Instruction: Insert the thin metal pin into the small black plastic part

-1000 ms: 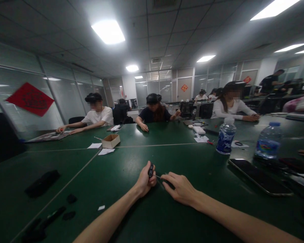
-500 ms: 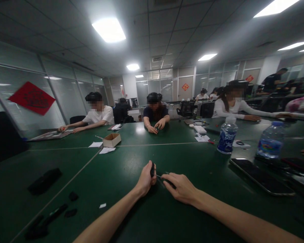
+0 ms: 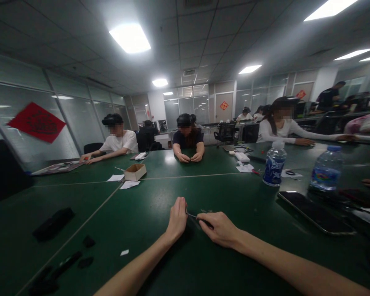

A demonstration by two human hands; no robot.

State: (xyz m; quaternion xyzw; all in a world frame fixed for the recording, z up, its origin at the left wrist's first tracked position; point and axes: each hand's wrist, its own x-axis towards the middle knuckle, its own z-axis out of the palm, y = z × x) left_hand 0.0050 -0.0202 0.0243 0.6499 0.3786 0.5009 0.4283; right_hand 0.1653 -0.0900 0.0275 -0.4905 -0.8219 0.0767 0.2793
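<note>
My left hand point(image 3: 177, 218) rests on the green table point(image 3: 148, 205) with its fingers curled round a small dark object that is now mostly hidden behind them. My right hand point(image 3: 220, 228) lies just to its right, pinching a thin tool with a dark handle point(image 3: 200, 218). The tool's metal tip points left into the object in my left hand. Both hands are close together near the table's middle, a little in front of me.
Two water bottles point(image 3: 274, 164) point(image 3: 327, 172) and a phone point(image 3: 316, 213) lie at right. A small cardboard box point(image 3: 135, 171) and paper slips sit farther back. Black parts point(image 3: 54, 222) lie at left. Other people sit working along the far edge.
My left hand has turned, so the dark object that showed above its fingers is now hidden. The person across the table brought both hands together.
</note>
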